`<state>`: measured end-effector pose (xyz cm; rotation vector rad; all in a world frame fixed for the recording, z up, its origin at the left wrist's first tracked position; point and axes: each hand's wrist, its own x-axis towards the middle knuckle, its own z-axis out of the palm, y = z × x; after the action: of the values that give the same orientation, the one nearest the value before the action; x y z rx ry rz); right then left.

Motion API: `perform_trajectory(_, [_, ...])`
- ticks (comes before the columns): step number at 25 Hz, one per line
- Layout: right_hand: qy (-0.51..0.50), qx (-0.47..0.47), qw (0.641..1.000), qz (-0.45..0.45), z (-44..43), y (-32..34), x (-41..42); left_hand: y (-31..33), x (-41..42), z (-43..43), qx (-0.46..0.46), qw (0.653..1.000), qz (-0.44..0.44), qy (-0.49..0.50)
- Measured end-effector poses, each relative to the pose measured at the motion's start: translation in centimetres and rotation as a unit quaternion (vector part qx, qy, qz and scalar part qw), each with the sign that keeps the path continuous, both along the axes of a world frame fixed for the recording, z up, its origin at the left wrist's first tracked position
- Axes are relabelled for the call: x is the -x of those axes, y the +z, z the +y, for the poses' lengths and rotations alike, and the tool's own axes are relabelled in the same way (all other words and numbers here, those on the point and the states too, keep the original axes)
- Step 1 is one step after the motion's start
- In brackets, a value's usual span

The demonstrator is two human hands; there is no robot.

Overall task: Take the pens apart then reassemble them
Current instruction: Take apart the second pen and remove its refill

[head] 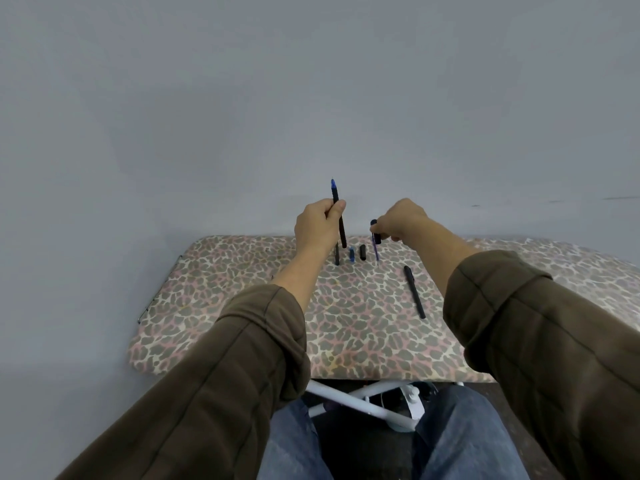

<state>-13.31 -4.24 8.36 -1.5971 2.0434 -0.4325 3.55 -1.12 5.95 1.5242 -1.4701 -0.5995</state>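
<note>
Head view shows the left hand raised over the far side of the ironing board, fingers and thumb clamped round a black pen held nearly upright with its blue tip up and bare. To its right, well apart, the right hand pinches a short dark cap between its fingertips.

On the board below lie loose parts in a row: a black tube, a small blue piece, a short black piece and a thin blue refill just under the cap. Whether the refill rests on the cloth or hangs from the fingers, I cannot tell. A whole black pen lies nearer, to the right.

This looks like the stripping stage, with one pen already in pieces. Whether the cap is coming off or going on is unclear. Next, probably, the cap is set down in the row, then the tip end is gripped and twisted against the left hand's hold.
</note>
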Motion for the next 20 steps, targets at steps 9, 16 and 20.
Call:
perform_trajectory(9, [-0.019, -0.105, 0.994, 0.028, -1.4, -5.9, -1.2, -3.4, -0.5, -2.1, -0.01, 1.0, 0.011, 0.0])
perform_trajectory(16, [-0.007, -0.151, 0.988, 0.044, -2.2, -9.6, -1.8, -5.9, -1.3, -3.3, -0.019, 1.0, 0.018, -0.002])
perform_trajectory(20, [0.011, -0.153, 0.985, 0.08, -2.3, -10.1, -1.9, -6.2, -1.3, -3.5, -0.027, 0.999, 0.017, -0.007])
